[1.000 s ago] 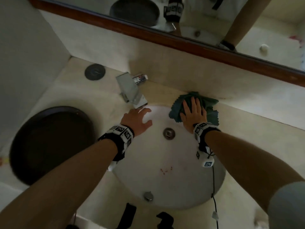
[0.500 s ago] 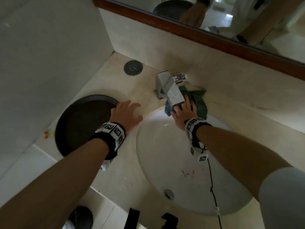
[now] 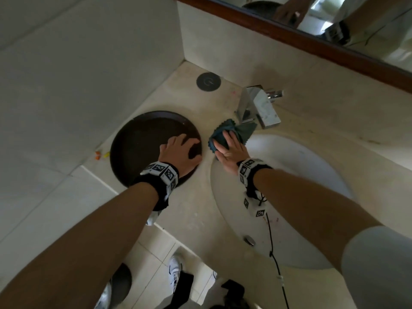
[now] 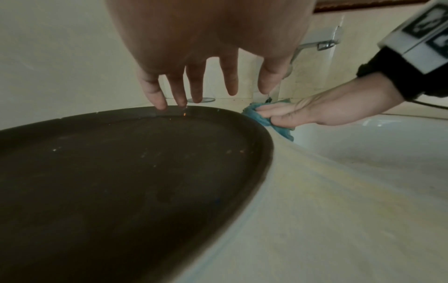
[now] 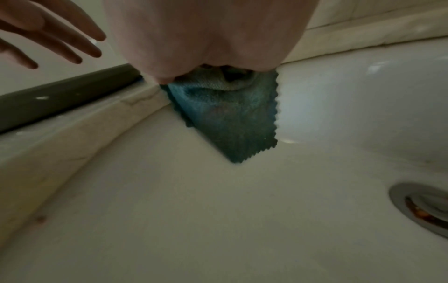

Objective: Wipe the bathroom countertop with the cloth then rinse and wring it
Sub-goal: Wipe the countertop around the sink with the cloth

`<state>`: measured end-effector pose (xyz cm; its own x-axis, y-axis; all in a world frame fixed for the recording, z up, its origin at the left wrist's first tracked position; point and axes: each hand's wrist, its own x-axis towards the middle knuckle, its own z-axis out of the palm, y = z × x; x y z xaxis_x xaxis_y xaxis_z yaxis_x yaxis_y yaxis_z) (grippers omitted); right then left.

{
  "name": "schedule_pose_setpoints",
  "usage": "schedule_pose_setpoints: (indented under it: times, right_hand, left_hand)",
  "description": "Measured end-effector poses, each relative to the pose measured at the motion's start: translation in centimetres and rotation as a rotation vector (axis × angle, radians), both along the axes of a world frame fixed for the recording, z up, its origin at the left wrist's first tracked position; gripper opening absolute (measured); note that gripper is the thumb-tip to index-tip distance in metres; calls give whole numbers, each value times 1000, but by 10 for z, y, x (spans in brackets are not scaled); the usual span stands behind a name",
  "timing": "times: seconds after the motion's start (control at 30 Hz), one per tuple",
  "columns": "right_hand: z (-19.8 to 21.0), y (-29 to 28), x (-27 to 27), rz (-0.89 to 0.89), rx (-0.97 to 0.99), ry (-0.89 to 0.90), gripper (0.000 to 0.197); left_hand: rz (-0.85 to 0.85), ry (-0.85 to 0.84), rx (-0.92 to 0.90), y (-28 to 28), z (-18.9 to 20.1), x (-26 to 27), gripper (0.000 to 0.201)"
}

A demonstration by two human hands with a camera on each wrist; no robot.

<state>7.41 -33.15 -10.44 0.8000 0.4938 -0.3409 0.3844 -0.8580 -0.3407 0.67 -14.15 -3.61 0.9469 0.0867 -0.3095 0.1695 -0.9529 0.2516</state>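
A teal cloth (image 3: 220, 132) (image 5: 232, 118) (image 4: 254, 113) lies bunched on the beige countertop (image 3: 189, 219), on the strip between the dark tray and the white sink (image 3: 301, 170), just in front of the chrome faucet (image 3: 260, 108). My right hand (image 3: 229, 148) (image 4: 290, 114) presses down on the cloth with fingers laid over it. One cloth corner hangs over the sink rim. My left hand (image 3: 180, 148) (image 4: 194, 82) is spread with straight fingers over the right side of the round dark tray (image 3: 138, 148) (image 4: 121, 172). I cannot tell whether it touches the tray.
The wall closes in the counter on the left, and a wood-framed mirror (image 3: 334, 23) runs along the back. A round dark cap (image 3: 208, 81) sits in the back corner. Small orange bits (image 3: 98, 156) lie left of the tray. The sink drain (image 5: 421, 204) is lower right.
My right hand has slid the cloth leftward, from behind the sink past the faucet to the strip beside the tray. My left hand moved left from the sink rim to over the tray.
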Motion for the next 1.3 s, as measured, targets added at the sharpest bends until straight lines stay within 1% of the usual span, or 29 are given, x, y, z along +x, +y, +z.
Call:
schedule_pose_setpoints:
  times: [0.13, 0.23, 0.37, 0.43, 0.63, 0.87, 1.03, 1.2, 1.3]
  right_hand:
    - [2, 16, -23, -5, 11, 23, 47]
    - [2, 24, -50, -13, 12, 35, 48]
    - [-3, 23, -88, 27, 17, -39, 46]
    - [-3, 20, -94, 36, 13, -60, 45]
    - [3, 19, -70, 74, -21, -53, 46]
    - [2, 18, -13, 67, -44, -28, 49]
    - [-3, 16, 28, 98, -63, -73, 48]
    - [-4, 21, 30, 86, -49, -133, 48]
    - [-2, 27, 25, 77, -83, -113, 50]
  left_hand:
    - [-24, -1, -12, 13, 0, -18, 56]
    - [-46, -4, -1, 20, -5, -30, 56]
    - [-64, -12, -11, 24, -9, -41, 55]
    - [-75, -15, -19, 23, -9, -41, 54]
    - [-59, -26, -17, 25, -9, -32, 55]
    - [9, 9, -1, 30, -18, -11, 56]
    - [43, 33, -12, 24, -19, 10, 56]
    - [78, 24, -9, 18, -18, 18, 57]
    - [78, 27, -11, 19, -17, 16, 57]
